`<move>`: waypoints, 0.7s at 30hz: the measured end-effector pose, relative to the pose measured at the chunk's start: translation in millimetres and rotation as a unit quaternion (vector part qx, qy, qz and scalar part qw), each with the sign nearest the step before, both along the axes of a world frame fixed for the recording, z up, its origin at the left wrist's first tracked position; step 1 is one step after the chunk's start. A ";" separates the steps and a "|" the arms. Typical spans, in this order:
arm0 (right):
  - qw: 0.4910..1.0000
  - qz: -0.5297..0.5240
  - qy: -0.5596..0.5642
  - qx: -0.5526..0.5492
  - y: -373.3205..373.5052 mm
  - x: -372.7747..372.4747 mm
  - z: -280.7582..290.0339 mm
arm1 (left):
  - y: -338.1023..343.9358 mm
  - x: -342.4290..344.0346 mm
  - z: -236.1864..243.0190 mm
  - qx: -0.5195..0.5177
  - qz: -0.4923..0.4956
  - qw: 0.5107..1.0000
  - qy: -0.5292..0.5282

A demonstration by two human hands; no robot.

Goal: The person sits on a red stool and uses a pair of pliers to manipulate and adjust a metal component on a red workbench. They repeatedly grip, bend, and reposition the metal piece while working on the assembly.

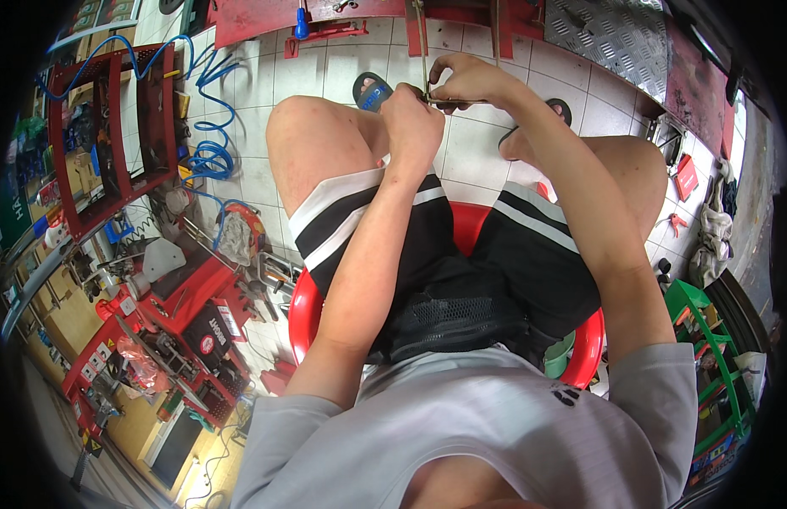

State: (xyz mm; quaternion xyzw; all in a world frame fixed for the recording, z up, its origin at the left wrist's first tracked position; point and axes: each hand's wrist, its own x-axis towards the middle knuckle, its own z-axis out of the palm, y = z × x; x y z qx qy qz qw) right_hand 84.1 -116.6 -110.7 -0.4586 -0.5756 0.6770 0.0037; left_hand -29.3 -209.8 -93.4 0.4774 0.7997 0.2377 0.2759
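Observation:
My left hand (413, 127) is closed in front of my knees, its fingertips at the lower end of a thin tan cord (424, 47). That cord runs up toward the red bench (308, 12). My right hand (471, 81) meets it from the right, fingers curled and bent at the same spot. A thin, dark, rod-like piece (459, 103) passes under the right fingers. What exactly the right fingers grip is hidden. A second tan strand (498, 34) hangs from the bench, to the right of the first.
I sit on a red plastic seat (590, 349) over white floor tiles (474, 153). A blue-handled screwdriver (302, 24) lies at the bench edge. To the left are a coiled blue hose (211, 161), a red rack (113, 140) and red machinery (185, 301); a green shelf (707, 327) stands at right.

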 end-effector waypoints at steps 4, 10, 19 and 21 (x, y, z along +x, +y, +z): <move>0.999 0.008 0.007 -0.035 3.9 3.0 -8.7 | 0.5 2.8 5.5 0.002 -0.008 1.000 -0.008; 0.999 0.049 -0.023 0.000 3.5 -0.6 3.3 | -1.0 -1.3 -0.8 0.005 -0.001 1.000 0.006; 0.999 0.031 -0.011 -0.031 3.1 -0.5 -1.3 | 0.3 0.5 -0.3 0.006 -0.004 1.000 0.005; 0.999 0.048 -0.010 -0.014 3.6 0.7 -1.9 | 0.5 1.4 1.7 0.007 -0.004 1.000 -0.002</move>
